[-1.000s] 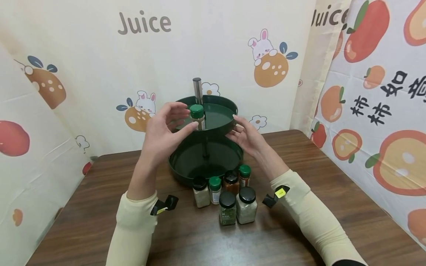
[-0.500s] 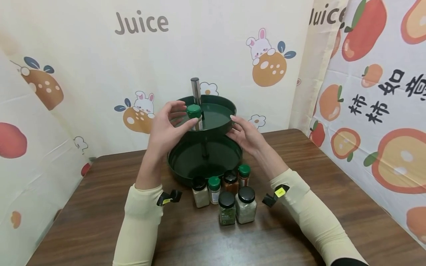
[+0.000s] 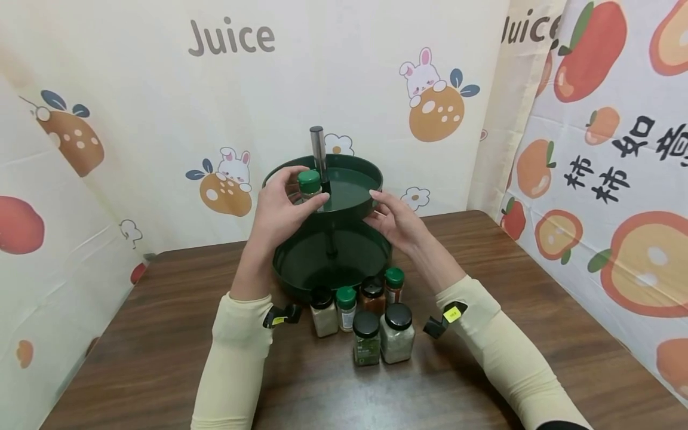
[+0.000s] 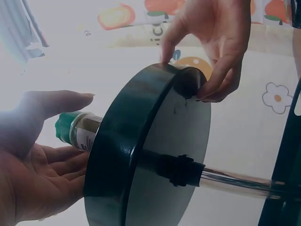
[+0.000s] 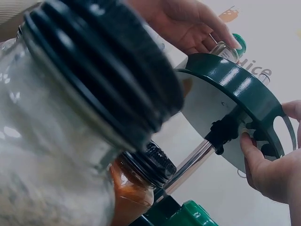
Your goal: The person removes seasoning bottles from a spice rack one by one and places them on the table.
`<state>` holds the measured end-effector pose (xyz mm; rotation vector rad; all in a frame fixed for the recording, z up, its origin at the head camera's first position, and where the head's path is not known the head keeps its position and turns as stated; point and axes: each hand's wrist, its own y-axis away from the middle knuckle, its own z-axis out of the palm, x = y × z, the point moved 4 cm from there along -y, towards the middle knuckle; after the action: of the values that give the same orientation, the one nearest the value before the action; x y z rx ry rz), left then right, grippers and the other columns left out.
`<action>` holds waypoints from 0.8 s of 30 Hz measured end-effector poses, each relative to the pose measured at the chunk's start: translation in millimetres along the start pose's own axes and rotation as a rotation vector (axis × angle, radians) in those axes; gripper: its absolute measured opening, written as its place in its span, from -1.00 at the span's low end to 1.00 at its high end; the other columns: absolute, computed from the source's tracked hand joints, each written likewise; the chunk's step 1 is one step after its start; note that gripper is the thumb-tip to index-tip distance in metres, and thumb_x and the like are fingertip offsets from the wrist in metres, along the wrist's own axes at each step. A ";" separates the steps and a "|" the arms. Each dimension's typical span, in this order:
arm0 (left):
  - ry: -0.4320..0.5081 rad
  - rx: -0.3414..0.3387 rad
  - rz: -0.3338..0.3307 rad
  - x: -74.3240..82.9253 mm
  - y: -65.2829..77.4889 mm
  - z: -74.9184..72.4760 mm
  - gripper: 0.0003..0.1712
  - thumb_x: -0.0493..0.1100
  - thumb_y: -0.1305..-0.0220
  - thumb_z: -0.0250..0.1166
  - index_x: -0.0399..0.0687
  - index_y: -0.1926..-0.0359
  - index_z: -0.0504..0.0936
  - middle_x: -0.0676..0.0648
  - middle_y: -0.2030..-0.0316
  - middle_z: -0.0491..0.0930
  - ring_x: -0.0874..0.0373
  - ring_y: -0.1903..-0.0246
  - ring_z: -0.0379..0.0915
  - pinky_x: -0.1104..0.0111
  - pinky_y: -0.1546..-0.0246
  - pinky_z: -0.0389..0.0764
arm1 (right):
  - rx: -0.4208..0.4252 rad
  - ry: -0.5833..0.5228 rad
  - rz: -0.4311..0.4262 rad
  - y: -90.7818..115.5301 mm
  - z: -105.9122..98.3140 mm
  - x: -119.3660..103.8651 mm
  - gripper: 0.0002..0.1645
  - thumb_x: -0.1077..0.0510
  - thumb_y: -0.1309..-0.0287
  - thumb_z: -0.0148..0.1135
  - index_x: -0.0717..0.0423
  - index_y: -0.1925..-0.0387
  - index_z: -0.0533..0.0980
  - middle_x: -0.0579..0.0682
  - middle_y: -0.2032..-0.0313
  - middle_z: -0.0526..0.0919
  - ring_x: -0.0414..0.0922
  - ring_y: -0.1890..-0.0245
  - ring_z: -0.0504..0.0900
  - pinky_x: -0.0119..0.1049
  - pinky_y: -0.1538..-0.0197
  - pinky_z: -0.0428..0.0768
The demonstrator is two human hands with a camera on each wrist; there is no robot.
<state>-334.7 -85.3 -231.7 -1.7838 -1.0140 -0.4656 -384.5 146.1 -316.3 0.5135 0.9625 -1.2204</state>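
Note:
My left hand (image 3: 278, 206) curves round a green-capped spice jar (image 3: 309, 182) standing on the upper tray (image 3: 352, 188) of a dark green two-tier stand. In the left wrist view the thumb is apart from the jar (image 4: 84, 132), and the fingers lie on its other side; contact is unclear. My right hand (image 3: 400, 222) grips the upper tray's right rim, at a cutout (image 5: 283, 134) seen in the right wrist view. A metal pole (image 3: 318, 149) rises through the stand. The lower tray (image 3: 292, 257) sits below.
In front of the stand, several spice jars are grouped on the wooden table (image 3: 188, 334). They include a green herb jar (image 3: 367, 346), a pale jar (image 3: 398, 343) and an orange-red jar (image 3: 372, 298). A printed curtain (image 3: 344, 71) hangs behind.
My left hand has moved right and closer round the jar. Relative to the pole, the jar has shifted slightly left, and my right hand has shifted slightly left with the rim.

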 end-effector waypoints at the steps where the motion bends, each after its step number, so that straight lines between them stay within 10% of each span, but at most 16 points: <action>1: -0.001 0.000 0.002 0.2 -0.1 0.1 -0.33 -0.04 -0.15 0.46 -0.20 -0.22 0.46 -0.17 0.00 0.59 0.08 0.00 0.53 0.09 -0.15 0.55 | -0.002 0.000 -0.002 -0.1 0.1 -0.2 -0.43 0.06 -0.25 0.32 0.13 -0.21 0.36 0.04 0.11 0.50 -0.05 0.09 0.50 -0.28 0.06 0.68; 24: -0.024 -0.001 0.041 -2.2 -2.8 0.3 -0.45 -0.10 -0.15 0.47 -0.21 -0.12 0.56 -0.16 0.13 0.65 0.11 0.22 0.59 0.11 0.04 0.67 | -0.013 0.009 -0.011 -0.5 0.2 -0.1 -0.41 0.07 -0.29 0.27 0.13 -0.26 0.32 0.05 0.09 0.50 -0.04 0.09 0.50 -0.29 0.04 0.67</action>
<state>-338.2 -85.6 -231.7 -1.8110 -0.9922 -0.4202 -384.9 145.9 -316.0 0.5041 0.9811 -1.2216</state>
